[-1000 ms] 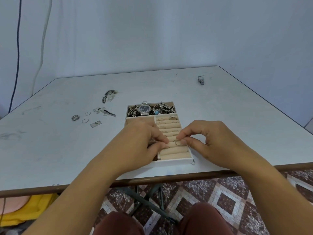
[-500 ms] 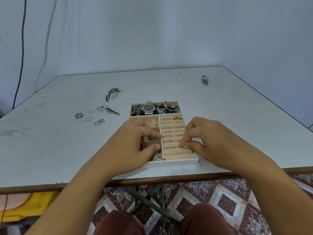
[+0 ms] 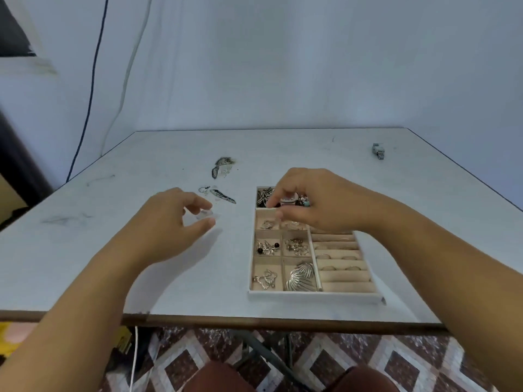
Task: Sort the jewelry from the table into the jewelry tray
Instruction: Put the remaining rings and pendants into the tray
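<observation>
The jewelry tray [image 3: 311, 296] lies near the table's front edge, right of centre. Its small left cells hold earrings and a shell-shaped piece [image 3: 301, 277], and rings [image 3: 339, 258] sit in the ring rolls on the right. My right hand [image 3: 319, 205] hovers over the tray's back cells, its curled fingertips close to a watch [image 3: 287, 200] there. I cannot tell whether it grips anything. My left hand [image 3: 169, 222] is left of the tray, thumb and forefinger apart on either side of a small blurred pale piece [image 3: 204, 215] on the table.
A leaf-shaped pendant [image 3: 223, 196], a small ring [image 3: 203, 190] and a dark piece [image 3: 222, 165] lie loose beyond my left hand. A watch-strap piece [image 3: 378, 150] sits far right. The table's front edge [image 3: 254, 321] runs just below the tray.
My left hand has left the tray and moved left toward the loose pieces. My right hand has moved from the ring rolls to the tray's back; the ring it pinched is no longer between its fingers.
</observation>
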